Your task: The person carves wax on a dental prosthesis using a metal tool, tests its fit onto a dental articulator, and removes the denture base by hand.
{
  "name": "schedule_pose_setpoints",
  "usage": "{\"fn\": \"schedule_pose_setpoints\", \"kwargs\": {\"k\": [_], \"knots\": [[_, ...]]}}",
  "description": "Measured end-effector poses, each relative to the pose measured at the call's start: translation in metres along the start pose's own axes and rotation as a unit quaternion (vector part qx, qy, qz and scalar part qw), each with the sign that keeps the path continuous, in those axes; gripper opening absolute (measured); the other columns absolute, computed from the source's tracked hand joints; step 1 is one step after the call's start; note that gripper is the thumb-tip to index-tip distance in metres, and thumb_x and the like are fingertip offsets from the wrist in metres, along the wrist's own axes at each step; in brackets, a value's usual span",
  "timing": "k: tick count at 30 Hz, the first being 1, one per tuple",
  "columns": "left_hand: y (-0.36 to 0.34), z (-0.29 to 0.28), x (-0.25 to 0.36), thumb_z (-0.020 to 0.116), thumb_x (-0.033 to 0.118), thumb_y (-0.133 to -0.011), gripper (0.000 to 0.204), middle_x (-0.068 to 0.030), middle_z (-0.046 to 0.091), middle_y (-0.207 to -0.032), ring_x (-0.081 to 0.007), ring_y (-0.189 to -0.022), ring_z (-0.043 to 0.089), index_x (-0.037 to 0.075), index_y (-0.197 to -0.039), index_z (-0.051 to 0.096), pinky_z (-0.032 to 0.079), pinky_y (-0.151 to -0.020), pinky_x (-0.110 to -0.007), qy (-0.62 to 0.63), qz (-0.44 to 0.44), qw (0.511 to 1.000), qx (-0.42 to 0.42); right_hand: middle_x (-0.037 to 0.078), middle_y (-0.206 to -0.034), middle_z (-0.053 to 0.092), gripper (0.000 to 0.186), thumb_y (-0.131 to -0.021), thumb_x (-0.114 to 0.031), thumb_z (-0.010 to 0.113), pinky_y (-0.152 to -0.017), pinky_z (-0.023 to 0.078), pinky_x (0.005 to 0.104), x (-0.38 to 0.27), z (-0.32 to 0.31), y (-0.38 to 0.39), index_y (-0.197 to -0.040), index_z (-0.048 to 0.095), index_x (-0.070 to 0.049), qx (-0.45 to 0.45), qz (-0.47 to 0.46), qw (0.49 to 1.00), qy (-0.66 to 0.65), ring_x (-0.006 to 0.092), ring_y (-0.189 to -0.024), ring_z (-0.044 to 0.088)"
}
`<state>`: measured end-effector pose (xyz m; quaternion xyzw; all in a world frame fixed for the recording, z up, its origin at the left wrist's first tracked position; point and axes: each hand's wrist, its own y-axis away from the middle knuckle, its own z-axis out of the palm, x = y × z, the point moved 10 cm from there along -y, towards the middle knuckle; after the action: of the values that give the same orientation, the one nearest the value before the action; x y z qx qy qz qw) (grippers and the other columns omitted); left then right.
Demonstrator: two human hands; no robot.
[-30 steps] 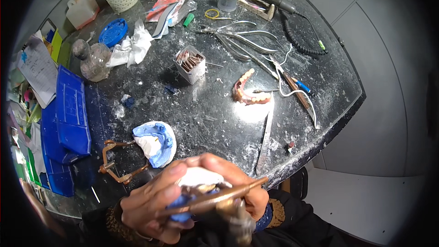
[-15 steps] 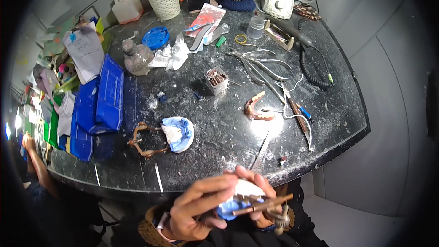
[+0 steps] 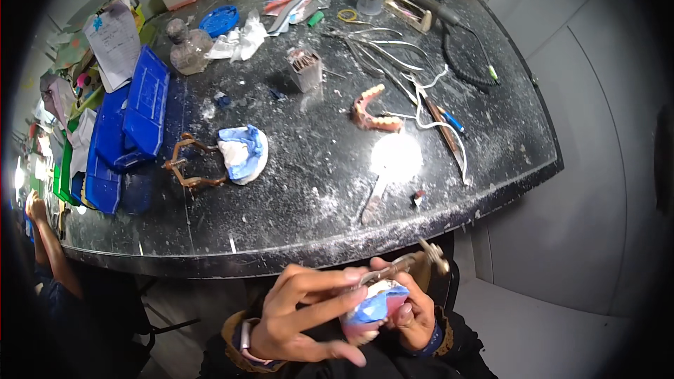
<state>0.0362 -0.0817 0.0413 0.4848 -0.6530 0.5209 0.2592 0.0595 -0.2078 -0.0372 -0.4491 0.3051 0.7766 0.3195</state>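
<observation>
In front of my body, below the table edge, both hands hold a dental cast (image 3: 380, 307) of white plaster with blue material and pink parts, mounted on a brass-coloured articulator (image 3: 400, 264). My right hand (image 3: 419, 312) grips its right side, thumb on the front. My left hand (image 3: 302, 312) spans the left side, index and middle fingers against the cast and frame, its thumb stretched out low. On the table, a second blue-and-white cast (image 3: 243, 154) lies joined to another brass articulator (image 3: 184, 163). A denture-like arch with teeth (image 3: 368, 114) lies farther right.
A spatula-like tool (image 3: 372, 200) lies under a bright light spot. Pliers (image 3: 382, 52), a brown-handled tool (image 3: 442, 126) and a corded handpiece (image 3: 439, 15) lie at the right. A box of small rods (image 3: 306, 70) stands mid-table; blue bins (image 3: 146, 109) stand left. Another person's arm (image 3: 49, 238) shows far left.
The held cast has been turned over: its articulator now points up and right, and pink parts show below. My left fingers have spread. The table sits higher in the view.
</observation>
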Motion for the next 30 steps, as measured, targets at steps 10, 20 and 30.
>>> {"fn": "schedule_pose_setpoints", "kwargs": {"k": [10, 20, 30], "knots": [[0.016, 0.041, 0.0, 0.082, 0.046, -0.059, 0.074, -0.015, 0.041, -0.136, -0.0391, -0.125, 0.039, 0.017, -0.123, 0.059, 0.041, -0.1, -0.049, -0.098, -0.008, 0.983, -0.154, 0.016, -0.135, 0.044, 0.064, -0.099, -0.043, 0.034, -0.106, 0.031, 0.034, 0.042, 0.008, 0.048, -0.143, 0.023, 0.003, -0.126, 0.221, 0.96, -0.119, 0.0225, -0.124, 0.044], [0.058, 0.071, -0.033, 0.085, 0.052, -0.054, 0.058, -0.008, 0.05, -0.092, -0.0199, -0.084, 0.051, 0.008, -0.08, 0.059, 0.046, -0.054, -0.027, -0.027, -0.131, 0.955, -0.265, 0.013, -0.105, 0.057, 0.032, -0.098, -0.019, 0.044, -0.07, 0.051, 0.0262, 0.07, -0.042, 0.064, -0.123, 0.043, 0.001, -0.12, 0.213, 0.969, -0.025, 0.0131, -0.084, 0.063], [0.091, 0.098, -0.063, 0.077, 0.059, -0.062, 0.063, -0.009, 0.044, -0.091, -0.0205, -0.086, 0.046, 0.004, -0.082, 0.055, 0.046, -0.049, -0.029, -0.092, -0.174, 0.921, -0.337, 0.015, -0.112, 0.052, 0.06, -0.081, 0.018, 0.049, -0.082, 0.047, 0.026, 0.119, -0.029, 0.079, -0.125, 0.019, -0.009, -0.047, 0.27, 0.923, -0.269, 0.0126, -0.1, 0.053]]}}
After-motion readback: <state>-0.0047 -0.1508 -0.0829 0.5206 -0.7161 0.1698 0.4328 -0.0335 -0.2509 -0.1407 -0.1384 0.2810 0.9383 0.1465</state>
